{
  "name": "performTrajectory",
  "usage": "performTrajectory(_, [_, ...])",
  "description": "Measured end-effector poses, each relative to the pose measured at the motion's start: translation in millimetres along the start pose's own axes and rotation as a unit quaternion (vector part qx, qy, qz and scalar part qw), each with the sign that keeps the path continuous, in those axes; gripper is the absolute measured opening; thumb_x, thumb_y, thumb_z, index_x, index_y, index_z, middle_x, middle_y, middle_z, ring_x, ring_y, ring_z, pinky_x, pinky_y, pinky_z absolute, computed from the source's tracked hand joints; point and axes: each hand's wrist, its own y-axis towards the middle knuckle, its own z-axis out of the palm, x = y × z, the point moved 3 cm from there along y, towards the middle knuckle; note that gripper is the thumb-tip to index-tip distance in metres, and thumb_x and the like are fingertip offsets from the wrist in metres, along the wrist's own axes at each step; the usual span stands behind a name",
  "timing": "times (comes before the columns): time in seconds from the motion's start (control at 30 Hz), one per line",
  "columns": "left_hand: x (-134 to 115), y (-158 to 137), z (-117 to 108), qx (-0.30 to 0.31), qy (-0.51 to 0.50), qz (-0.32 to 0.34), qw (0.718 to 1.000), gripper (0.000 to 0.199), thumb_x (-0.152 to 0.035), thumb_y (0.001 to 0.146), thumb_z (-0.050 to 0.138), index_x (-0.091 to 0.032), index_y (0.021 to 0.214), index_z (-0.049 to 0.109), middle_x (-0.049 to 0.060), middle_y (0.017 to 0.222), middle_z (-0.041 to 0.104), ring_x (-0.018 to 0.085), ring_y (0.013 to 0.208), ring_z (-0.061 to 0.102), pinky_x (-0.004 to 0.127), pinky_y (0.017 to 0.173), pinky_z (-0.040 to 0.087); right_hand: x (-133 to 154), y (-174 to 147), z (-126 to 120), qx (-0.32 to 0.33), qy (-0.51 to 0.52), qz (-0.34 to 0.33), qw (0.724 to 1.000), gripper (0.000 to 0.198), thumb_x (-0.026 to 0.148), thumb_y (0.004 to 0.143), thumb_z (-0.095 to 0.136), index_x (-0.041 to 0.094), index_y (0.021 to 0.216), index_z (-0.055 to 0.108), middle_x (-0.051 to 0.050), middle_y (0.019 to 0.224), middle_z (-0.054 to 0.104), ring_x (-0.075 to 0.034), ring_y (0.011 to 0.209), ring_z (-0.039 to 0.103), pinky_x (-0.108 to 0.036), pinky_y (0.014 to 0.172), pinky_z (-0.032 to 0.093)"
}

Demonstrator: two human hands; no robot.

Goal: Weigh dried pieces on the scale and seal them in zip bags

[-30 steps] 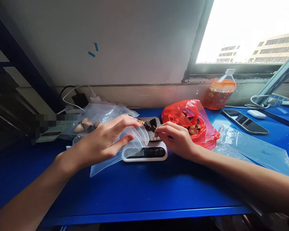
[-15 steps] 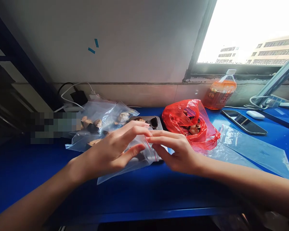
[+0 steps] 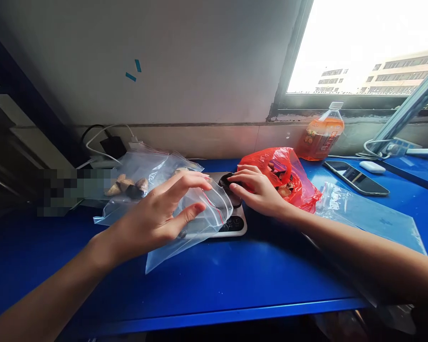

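Note:
A clear zip bag (image 3: 196, 216) with a red line along its mouth lies in front of me, its mouth open to the right. My left hand (image 3: 164, 209) has hold of it, fingers at the upper edge and thumb against the near side. Partly behind the bag is a kitchen scale (image 3: 240, 229) with a dark display. On its plate sits a dark, curled piece that looks like a dried mushroom (image 3: 227, 181). My right hand (image 3: 258, 192) has its thumb and fingers closed around this piece, hiding part of it.
Right of the scale is a red plastic bag (image 3: 267, 156) of brown pieces. Filled clear bags (image 3: 153, 166) lie left. Further right are flat clear bags (image 3: 374, 211), a phone (image 3: 356, 178), a white case (image 3: 373, 166) and a drink bottle (image 3: 321, 135). A charger (image 3: 113, 145) sits behind.
My right hand has left the zip bag's mouth and moved right and back to the dark piece on the scale. The bag's mouth now gapes wider, uncovering the scale's display.

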Motion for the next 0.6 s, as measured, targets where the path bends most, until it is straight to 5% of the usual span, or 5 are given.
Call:
performTrajectory(0.13, [-0.1,-0.7,0.1,-0.007,0.013,-0.011,1.0,0.026,-0.03,0.098,0.051,-0.029,0.124,0.047,0.004,0.133,0.059,0.023,0.126,0.056,0.035,0.101,0.05,29.2,-3.5,-13.2,-0.082,0.031,-0.043,0.995,0.017,0.022,0.093,0.057,0.02,0.098,0.072,-0.009,0.101,0.073,-0.021,0.095,0.067,-0.04,0.087,0.055])
performTrajectory(0.3, [-1.8,-0.1,2.4,-0.011,0.018,-0.019,1.0,0.025,-0.029,0.099,0.049,-0.028,0.123,0.042,0.006,0.128,0.059,0.023,0.127,0.055,0.038,0.103,0.049,65.5,-10.9,-22.9,-0.122,0.017,-0.14,0.982,0.024,0.016,0.09,0.058,0.017,0.112,0.069,-0.015,0.114,0.07,-0.022,0.106,0.066,-0.039,0.092,0.055])
performTrajectory(0.4, [-2.3,0.7,3.7,-0.012,0.01,-0.017,1.0,0.026,-0.031,0.099,0.049,-0.028,0.124,0.042,0.006,0.127,0.059,0.024,0.125,0.056,0.04,0.103,0.049,68.7,-12.6,-27.2,-0.157,-0.002,-0.145,0.977,0.03,0.015,0.09,0.059,0.018,0.119,0.066,-0.016,0.117,0.068,-0.024,0.109,0.066,-0.041,0.093,0.055])
performTrajectory(0.47, [-1.5,0.9,4.1,-0.016,0.008,-0.023,1.0,0.026,-0.032,0.099,0.05,-0.027,0.124,0.043,0.007,0.129,0.058,0.025,0.123,0.057,0.041,0.102,0.05,67.4,-13.9,-25.2,-0.133,0.007,-0.124,0.983,0.035,0.016,0.09,0.059,0.02,0.125,0.063,-0.016,0.124,0.065,-0.025,0.116,0.063,-0.043,0.098,0.053])
performTrajectory(0.6, [-1.3,0.2,4.8,-0.019,0.006,-0.028,0.999,0.024,-0.03,0.099,0.05,-0.028,0.122,0.044,0.007,0.129,0.058,0.026,0.127,0.055,0.04,0.101,0.05,74.7,-25.6,-6.6,0.012,0.068,-0.126,0.99,0.032,0.025,0.091,0.062,0.016,0.122,0.064,-0.02,0.143,0.053,-0.027,0.132,0.054,-0.043,0.106,0.049])
